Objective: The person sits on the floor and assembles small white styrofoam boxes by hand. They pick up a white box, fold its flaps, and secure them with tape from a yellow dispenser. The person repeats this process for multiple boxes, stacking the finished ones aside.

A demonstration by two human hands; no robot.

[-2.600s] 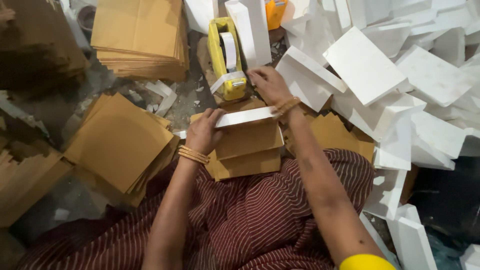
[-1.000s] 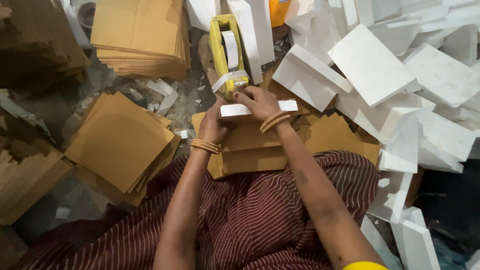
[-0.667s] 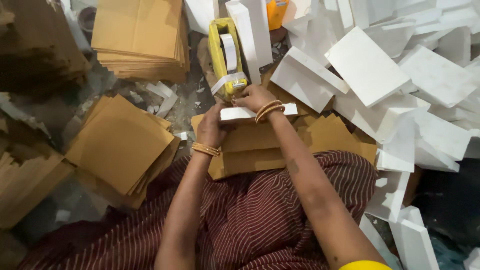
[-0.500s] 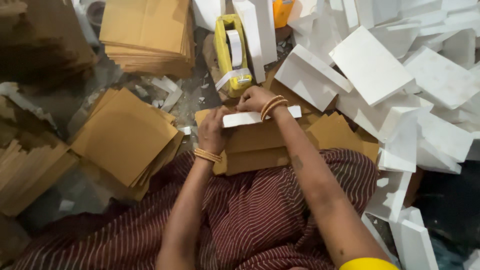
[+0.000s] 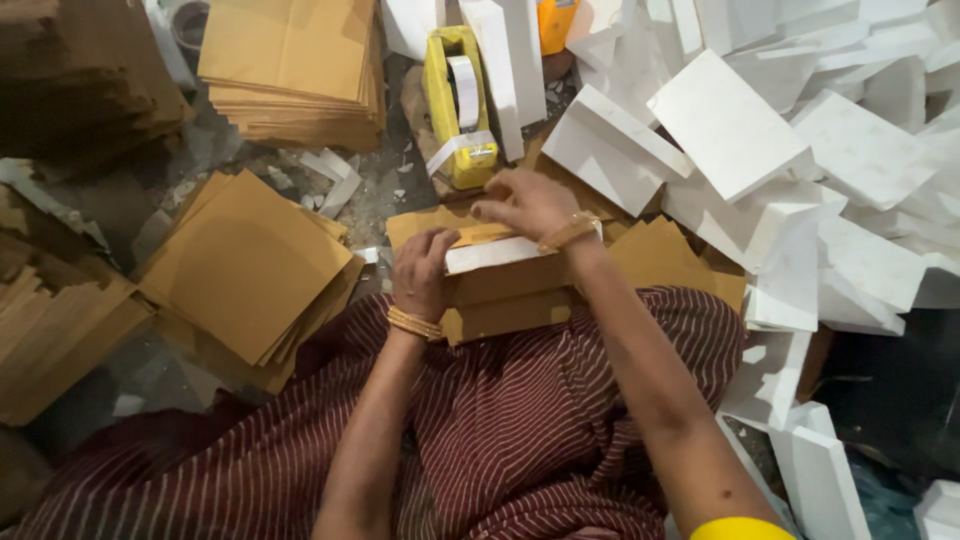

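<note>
The left hand (image 5: 420, 275) grips the end of a white foam slab (image 5: 495, 254) lying on a brown card (image 5: 505, 290) on the lap. The right hand (image 5: 525, 203) presses flat on it. Behind stands a yellow tape holder (image 5: 457, 105).

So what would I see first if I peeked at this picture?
Probably the big heap of white foam blocks tumbled across the right side. Then the two hands in the middle: the left hand and right hand rest on a white strip over brown cardboard, just below a yellow tape dispenser.
</note>
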